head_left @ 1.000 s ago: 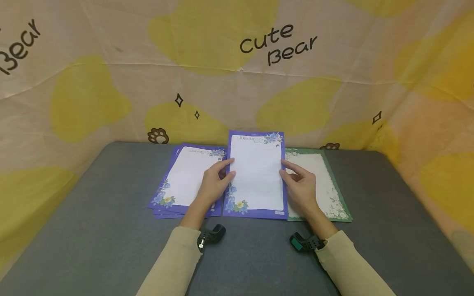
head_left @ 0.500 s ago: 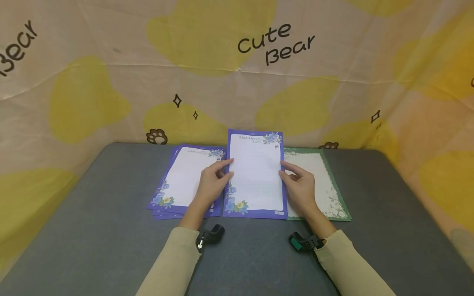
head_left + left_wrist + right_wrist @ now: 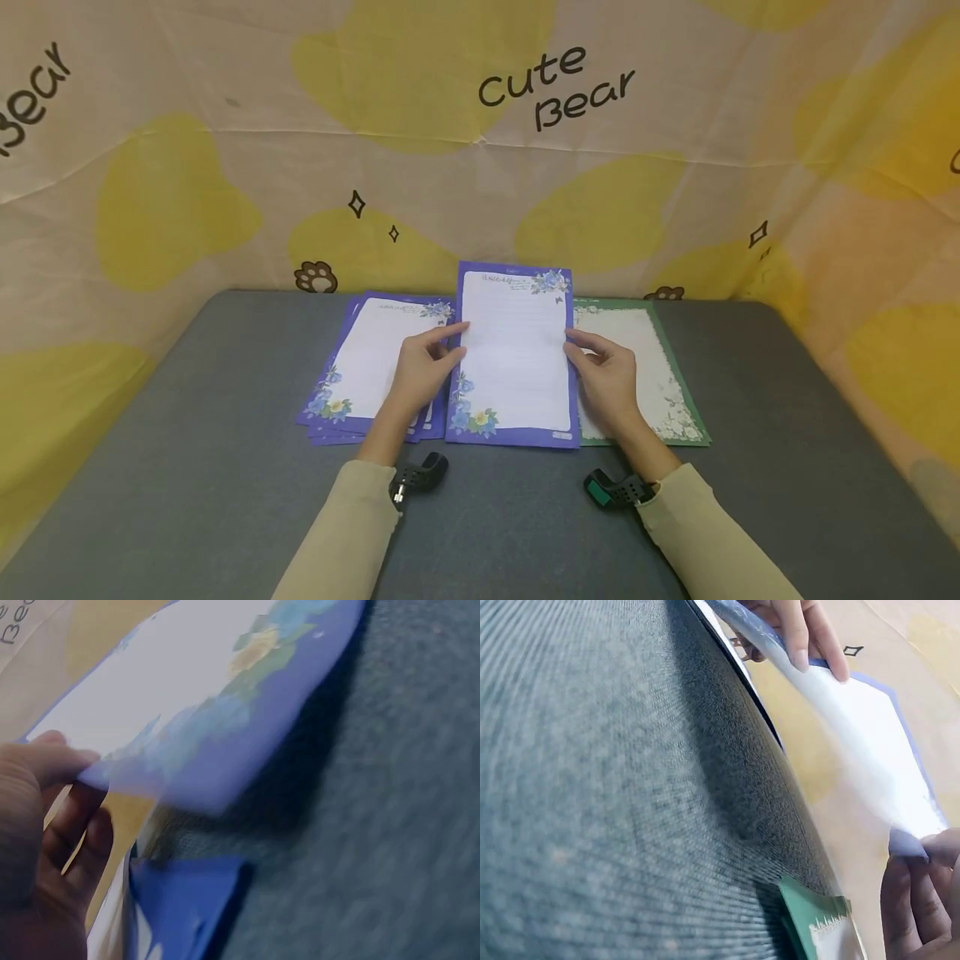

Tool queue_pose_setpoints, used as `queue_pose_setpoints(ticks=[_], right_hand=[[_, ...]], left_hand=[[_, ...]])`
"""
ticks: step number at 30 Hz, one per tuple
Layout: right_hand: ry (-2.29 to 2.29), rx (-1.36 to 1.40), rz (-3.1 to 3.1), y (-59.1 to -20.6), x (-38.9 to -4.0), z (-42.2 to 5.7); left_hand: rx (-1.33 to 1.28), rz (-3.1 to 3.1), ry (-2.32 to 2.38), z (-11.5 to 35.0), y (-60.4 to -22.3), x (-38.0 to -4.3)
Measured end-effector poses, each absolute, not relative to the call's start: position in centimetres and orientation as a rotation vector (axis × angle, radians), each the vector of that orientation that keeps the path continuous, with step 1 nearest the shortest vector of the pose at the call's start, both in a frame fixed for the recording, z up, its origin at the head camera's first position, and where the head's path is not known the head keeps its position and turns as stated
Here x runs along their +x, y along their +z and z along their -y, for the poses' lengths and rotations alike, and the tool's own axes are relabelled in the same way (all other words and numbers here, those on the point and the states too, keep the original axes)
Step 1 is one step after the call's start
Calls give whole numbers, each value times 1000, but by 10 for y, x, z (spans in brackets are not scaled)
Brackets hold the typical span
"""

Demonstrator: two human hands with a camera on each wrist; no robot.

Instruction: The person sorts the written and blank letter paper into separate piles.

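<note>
A sheet of letter paper (image 3: 513,367) with a purple border and blue flowers is held up between both hands. My left hand (image 3: 417,367) pinches its left edge between thumb and fingers. On the opposite edge, the right hand (image 3: 606,377) grips the paper the same way. In the left wrist view the sheet (image 3: 187,682) bows and hangs clear of the table, its shadow below. The right wrist view shows the sheet (image 3: 870,742) curving from one hand to the other, with the right thumb and fingers (image 3: 904,907) at its near corner.
Left of the held sheet lies a fanned pile of matching purple-bordered sheets (image 3: 367,362). To the right are green-bordered sheets with pale flowers (image 3: 645,367), partly behind the right hand. All rest on a dark grey table (image 3: 187,467) against a yellow-patterned cloth (image 3: 420,83).
The held sheet and the left hand have shifted slightly left, and the sheet's lower edge has come a little nearer. Both hands keep their hold on it; the piles stay put.
</note>
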State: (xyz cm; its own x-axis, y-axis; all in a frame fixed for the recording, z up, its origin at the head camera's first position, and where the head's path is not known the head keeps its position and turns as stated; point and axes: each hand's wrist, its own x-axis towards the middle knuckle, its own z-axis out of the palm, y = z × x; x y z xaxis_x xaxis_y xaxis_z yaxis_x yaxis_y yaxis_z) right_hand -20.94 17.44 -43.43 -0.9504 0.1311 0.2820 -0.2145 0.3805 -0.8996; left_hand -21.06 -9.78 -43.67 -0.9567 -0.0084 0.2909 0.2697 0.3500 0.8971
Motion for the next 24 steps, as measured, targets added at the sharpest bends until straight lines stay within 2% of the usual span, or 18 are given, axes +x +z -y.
queue_pose_setpoints(ticks=[15,24], right_hand=[[1653,78,2373,-431,-208,-174],[1795,260,2396,-417,-199,-160]], left_hand=[[-257,2408,-1766,111,-425,-209],[-166,2403,-1651,131,-411,-207]])
